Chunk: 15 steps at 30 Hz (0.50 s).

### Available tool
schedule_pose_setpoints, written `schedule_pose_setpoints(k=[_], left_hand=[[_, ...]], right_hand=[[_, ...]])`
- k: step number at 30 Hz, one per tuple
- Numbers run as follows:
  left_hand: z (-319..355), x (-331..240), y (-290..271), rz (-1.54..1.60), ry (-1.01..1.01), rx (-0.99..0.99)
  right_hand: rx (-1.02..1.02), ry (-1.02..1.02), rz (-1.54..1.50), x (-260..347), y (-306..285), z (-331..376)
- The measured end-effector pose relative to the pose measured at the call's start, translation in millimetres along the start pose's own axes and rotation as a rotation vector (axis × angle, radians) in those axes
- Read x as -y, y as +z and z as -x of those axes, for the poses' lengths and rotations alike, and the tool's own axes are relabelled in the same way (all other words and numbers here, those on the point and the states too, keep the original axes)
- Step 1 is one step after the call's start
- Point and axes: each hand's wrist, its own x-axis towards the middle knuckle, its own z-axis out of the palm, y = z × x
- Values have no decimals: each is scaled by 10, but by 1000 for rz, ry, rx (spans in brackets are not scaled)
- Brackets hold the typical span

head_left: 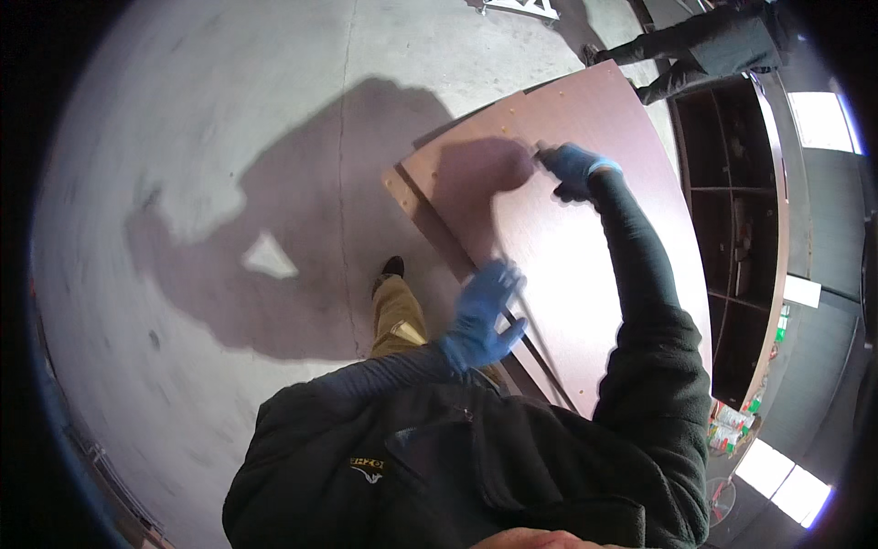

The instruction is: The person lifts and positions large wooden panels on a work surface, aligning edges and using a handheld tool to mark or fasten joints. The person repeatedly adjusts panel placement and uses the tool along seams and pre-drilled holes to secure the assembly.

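A reddish-brown wood panel [585, 110] lies flat in front of me, with small yellowish dots along its edges. It overlaps another panel [394, 188] beneath, whose edge sticks out to the left. My left hand [483, 316], in a blue glove, is at the panel's near left edge, fingers stretched and thumb apart. My right hand [576, 171], gloved in blue too, is over the panel's far part. Its fingers are curled around something small and greyish that I cannot make out, close to the surface.
To the right stands a dark open shelf unit [732, 190] with several compartments. A person [709, 50] in dark clothes is at the far right. Several cans [729, 425] stand near the right edge, by a fan [721, 500]. A white frame [521, 7] is on the floor at the top.
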Motion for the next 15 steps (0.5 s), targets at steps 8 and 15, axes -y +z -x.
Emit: schedule_pose_setpoints(k=[8,15], left_hand=[[-645,1318,-1047,157,-674,-507],[-792,1389,-1056,589,-786,-442]], right_hand=[[448,150,-308,301,386,-39],[-289,431,-354,-307,-627,-405]])
